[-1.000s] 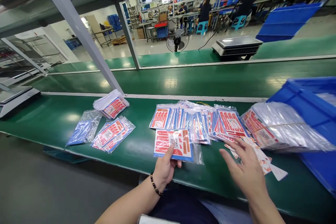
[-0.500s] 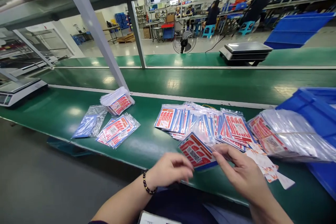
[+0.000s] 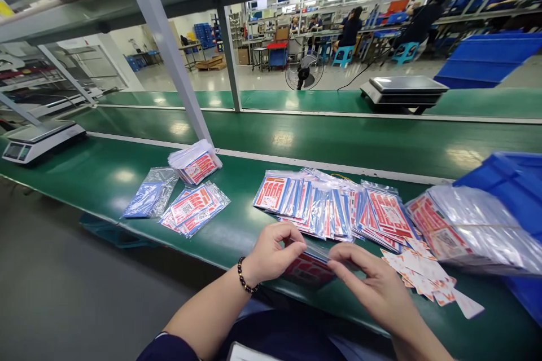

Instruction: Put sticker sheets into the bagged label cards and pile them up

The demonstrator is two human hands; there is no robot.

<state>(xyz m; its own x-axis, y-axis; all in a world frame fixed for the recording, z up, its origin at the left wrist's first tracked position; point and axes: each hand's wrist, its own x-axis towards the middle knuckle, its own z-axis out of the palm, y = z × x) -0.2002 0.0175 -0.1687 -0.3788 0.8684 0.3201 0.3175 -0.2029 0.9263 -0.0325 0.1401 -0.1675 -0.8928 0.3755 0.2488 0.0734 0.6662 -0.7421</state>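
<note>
My left hand (image 3: 273, 254) and my right hand (image 3: 372, 287) both pinch the top edge of one clear bag with a red-and-white sticker sheet (image 3: 308, 268), held just above the near edge of the green bench (image 3: 237, 231). A bead bracelet is on my left wrist. Right behind the hands lies a fanned row of filled sticker bags (image 3: 334, 208). Loose sticker cards (image 3: 427, 276) lie to the right of my right hand.
At the left lie a small pile of filled bags (image 3: 195, 208), an empty-looking blue-tinted bag (image 3: 150, 198) and a banded stack (image 3: 195, 161). A blue crate (image 3: 508, 192) with a big bundle of bags (image 3: 470, 223) sits right. Scales (image 3: 38, 138) stand far left and across the belt.
The bag was lying on the bench under my left hand; both hands have lifted it and now pinch along its top edge, closer to me. My view has shifted slightly left.
</note>
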